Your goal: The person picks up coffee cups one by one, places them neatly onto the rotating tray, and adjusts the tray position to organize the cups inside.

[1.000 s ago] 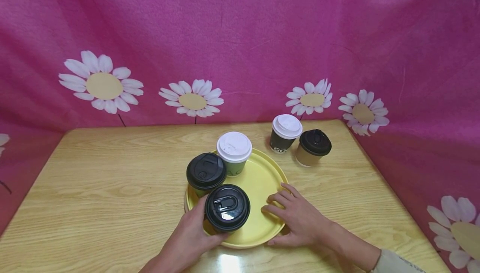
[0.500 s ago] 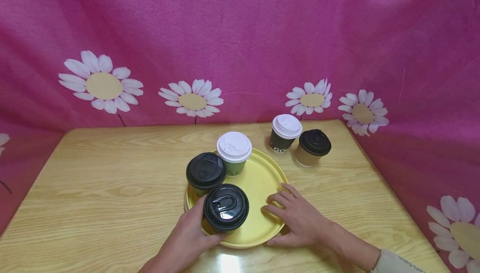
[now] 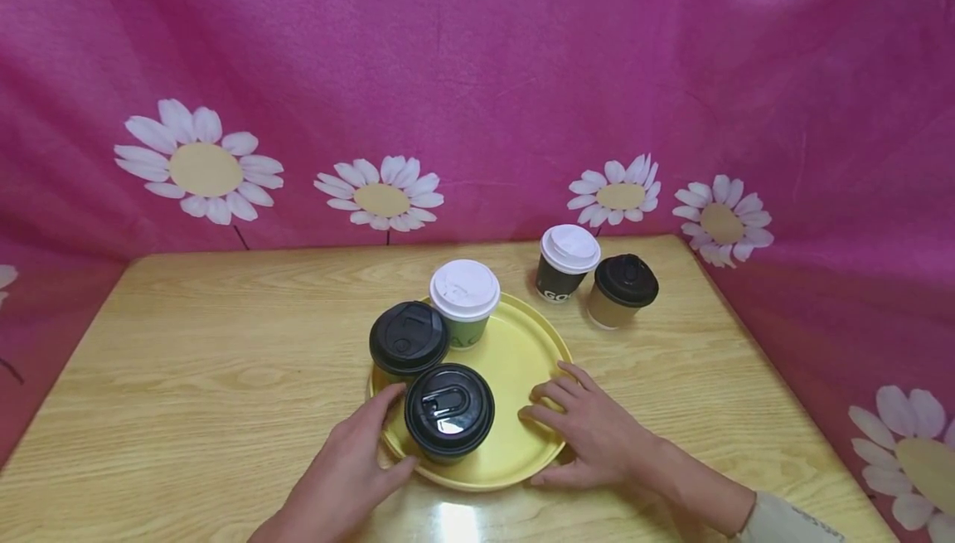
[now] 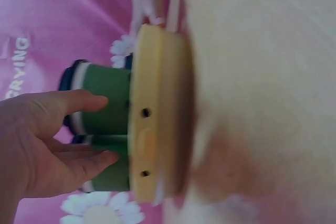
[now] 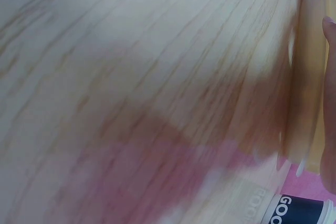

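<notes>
On the round yellow tray [image 3: 522, 336] stand three lidded paper coffee cups. The front cup [image 3: 449, 412] and the left cup [image 3: 409, 339] have black lids, and the back cup [image 3: 465, 298] has a white one. My left hand [image 3: 339, 464] is beside the front cup, thumb and fingers spread, a small gap between them and it. Green cup walls [image 4: 107, 95] show past those fingers in the left wrist view. My right hand [image 3: 593, 431] holds the tray's right rim, fingers over the inside and thumb low outside. The right wrist view catches only part of this hand.
Behind the tray to the right, a dark cup with a white lid [image 3: 564, 265] stands close to a brown cup with a black lid [image 3: 622, 293]. Pink flowered cloth [image 3: 477, 95] hangs behind and beside the wooden table [image 3: 224, 344].
My left hand has let go of the front black-lidded cup and drawn back to the left. That cup stays upright on the tray. My right hand keeps its place on the rim.
</notes>
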Demonstrator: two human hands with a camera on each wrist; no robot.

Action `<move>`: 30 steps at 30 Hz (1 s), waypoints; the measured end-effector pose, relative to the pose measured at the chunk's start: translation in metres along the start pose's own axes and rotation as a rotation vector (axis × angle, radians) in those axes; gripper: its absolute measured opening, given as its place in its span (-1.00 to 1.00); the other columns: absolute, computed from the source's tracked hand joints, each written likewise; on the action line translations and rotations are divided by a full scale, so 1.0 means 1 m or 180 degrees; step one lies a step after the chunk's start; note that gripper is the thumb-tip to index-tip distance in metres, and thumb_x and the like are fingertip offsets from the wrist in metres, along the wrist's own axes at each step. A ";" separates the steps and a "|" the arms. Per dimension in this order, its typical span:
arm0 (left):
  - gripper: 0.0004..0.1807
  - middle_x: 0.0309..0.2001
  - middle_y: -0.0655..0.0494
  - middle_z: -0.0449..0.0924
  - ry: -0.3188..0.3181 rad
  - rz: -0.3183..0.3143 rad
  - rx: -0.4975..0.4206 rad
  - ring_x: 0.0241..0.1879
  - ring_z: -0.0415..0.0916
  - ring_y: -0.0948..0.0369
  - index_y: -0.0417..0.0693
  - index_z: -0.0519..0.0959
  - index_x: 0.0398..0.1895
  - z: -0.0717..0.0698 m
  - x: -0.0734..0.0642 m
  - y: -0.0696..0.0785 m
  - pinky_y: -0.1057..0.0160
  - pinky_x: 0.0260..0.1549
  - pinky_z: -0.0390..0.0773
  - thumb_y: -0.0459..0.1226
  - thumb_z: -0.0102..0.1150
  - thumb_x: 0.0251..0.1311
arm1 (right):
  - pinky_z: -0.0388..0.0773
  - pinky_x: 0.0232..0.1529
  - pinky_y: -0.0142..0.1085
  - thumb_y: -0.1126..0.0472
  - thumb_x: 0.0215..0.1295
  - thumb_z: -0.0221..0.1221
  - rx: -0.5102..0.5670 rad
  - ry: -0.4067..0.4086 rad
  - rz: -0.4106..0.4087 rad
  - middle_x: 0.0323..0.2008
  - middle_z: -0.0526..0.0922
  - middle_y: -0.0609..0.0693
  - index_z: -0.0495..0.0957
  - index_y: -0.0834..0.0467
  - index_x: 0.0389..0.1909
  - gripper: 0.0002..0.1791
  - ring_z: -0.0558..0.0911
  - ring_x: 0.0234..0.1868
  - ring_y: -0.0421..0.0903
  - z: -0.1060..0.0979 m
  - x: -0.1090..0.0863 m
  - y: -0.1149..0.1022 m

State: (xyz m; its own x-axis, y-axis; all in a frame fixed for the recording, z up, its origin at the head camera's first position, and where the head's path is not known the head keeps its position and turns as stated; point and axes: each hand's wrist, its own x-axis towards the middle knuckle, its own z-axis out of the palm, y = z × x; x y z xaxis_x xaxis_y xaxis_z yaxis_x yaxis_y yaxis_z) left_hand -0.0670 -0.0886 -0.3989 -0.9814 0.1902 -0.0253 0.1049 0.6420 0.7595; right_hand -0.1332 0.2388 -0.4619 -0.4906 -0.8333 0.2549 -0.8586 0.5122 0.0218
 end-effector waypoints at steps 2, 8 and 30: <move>-0.27 0.14 -0.04 0.57 -0.0016 -0.0034 0.0194 0.15 0.51 0.00 -0.19 0.45 0.27 -0.008 -0.002 0.002 -0.08 0.14 0.49 -0.35 0.49 -0.06 | 0.12 0.36 0.12 -0.57 0.07 0.10 -0.0006 0.0004 -0.0014 -0.03 0.52 -0.07 0.55 -0.02 0.07 -0.21 0.47 0.02 -0.03 0.000 0.000 0.000; -0.44 0.07 0.05 0.60 0.0323 0.0165 0.0645 0.06 0.57 0.06 -0.11 0.52 0.21 -0.028 -0.010 0.012 -0.04 0.03 0.58 -0.34 0.37 0.08 | 0.12 0.36 0.11 -0.56 0.07 0.11 -0.0012 0.0019 -0.0029 -0.03 0.51 -0.07 0.56 -0.03 0.06 -0.21 0.47 0.02 -0.02 0.001 0.000 0.000; -0.56 0.09 0.01 0.54 0.0700 0.2392 0.1424 0.11 0.47 0.08 -0.13 0.61 0.09 -0.001 0.008 0.036 0.11 0.10 0.52 -0.15 0.32 0.16 | 0.11 0.37 0.10 -0.57 0.09 0.09 0.0024 -0.0030 0.0050 -0.02 0.51 -0.08 0.56 -0.03 0.06 -0.22 0.46 0.03 -0.04 0.000 -0.001 0.000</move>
State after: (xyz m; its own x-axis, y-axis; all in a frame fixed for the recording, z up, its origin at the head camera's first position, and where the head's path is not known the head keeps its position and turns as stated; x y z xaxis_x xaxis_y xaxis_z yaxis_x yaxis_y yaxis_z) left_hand -0.0715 -0.0646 -0.3718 -0.6326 0.5594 0.5356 0.7387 0.6435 0.2004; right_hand -0.1326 0.2400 -0.4623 -0.5053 -0.8271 0.2461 -0.8519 0.5236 0.0106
